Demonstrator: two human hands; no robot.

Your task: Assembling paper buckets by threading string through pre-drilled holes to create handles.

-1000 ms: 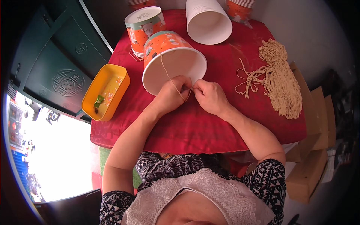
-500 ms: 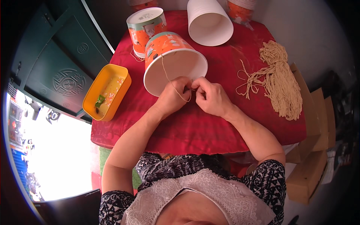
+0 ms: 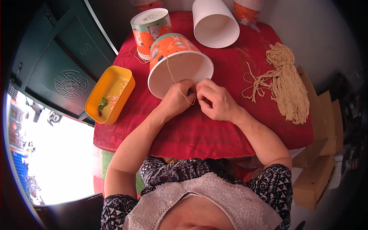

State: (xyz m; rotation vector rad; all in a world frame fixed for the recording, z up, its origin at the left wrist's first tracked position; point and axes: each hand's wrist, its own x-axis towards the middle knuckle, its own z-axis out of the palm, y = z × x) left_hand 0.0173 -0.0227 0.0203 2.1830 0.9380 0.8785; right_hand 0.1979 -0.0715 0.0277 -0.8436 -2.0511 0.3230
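An orange patterned paper bucket (image 3: pixel 174 45) lies tipped on its side in the middle, its white mouth facing me. From a spot on the rim's upper left hangs a tan cord (image 3: pixel 171 73), which loops over the back of my left hand (image 3: pixel 177 99) toward my fingers. That hand is closed in a pinch at the lower right of the rim. My right hand (image 3: pixel 216 100) is closed too, fingertips against the same stretch of rim and almost touching the left. The cord's end is hidden among the fingers of both hands.
Upside-down orange buckets (image 3: pixel 152 28) stand stacked at the back left, beside a lying stack of white buckets (image 3: pixel 215 28). A yellow tub (image 3: pixel 128 86) with small bits inside sits left. At right lie a bundle of tan cord (image 3: pixel 289 92) and, beyond the red-covered table, cardboard boxes (image 3: pixel 316 178).
My right hand has turned slightly, its fingers curling closer to the rim. Left hand and bucket stay nearly in place, and the whole view has shifted a little.
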